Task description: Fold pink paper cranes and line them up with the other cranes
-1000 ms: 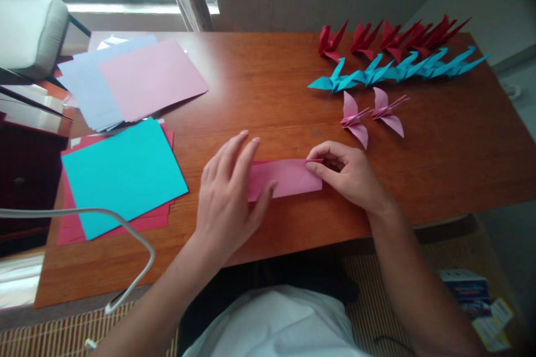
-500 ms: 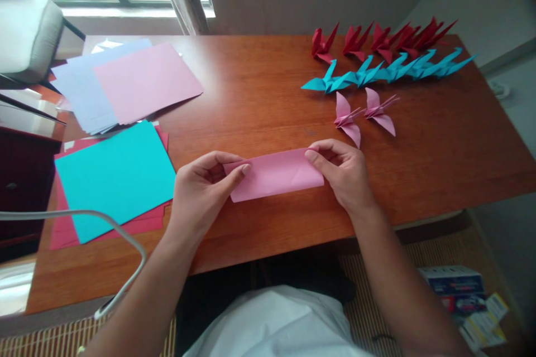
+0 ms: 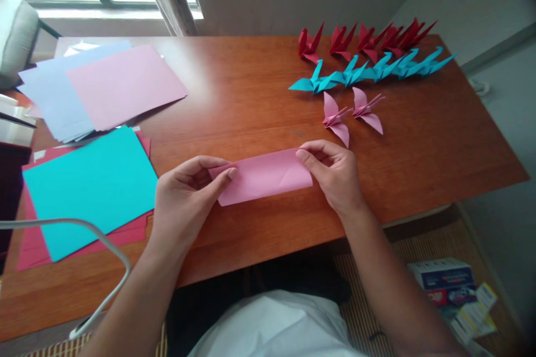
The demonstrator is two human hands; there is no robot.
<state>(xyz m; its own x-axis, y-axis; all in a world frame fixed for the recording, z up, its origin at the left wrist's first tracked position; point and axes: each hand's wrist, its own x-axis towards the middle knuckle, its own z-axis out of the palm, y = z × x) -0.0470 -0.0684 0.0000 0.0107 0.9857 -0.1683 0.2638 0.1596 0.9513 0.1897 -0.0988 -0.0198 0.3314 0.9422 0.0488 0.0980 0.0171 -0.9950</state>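
While the folded pink paper [image 3: 263,177] lies on the counter [image 3: 251,95], the left hand [image 3: 184,195] and right hand [image 3: 335,175] each close a pinching grip on one end; light and crease-prone, it likely handles best by its edges.

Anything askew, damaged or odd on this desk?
Nothing stands out. The left hand and right hand pinch the ends of a folded pink sheet, which looks untorn. The cranes lie in tidy rows by colour on the desk; the flat sheets are only loosely fanned.
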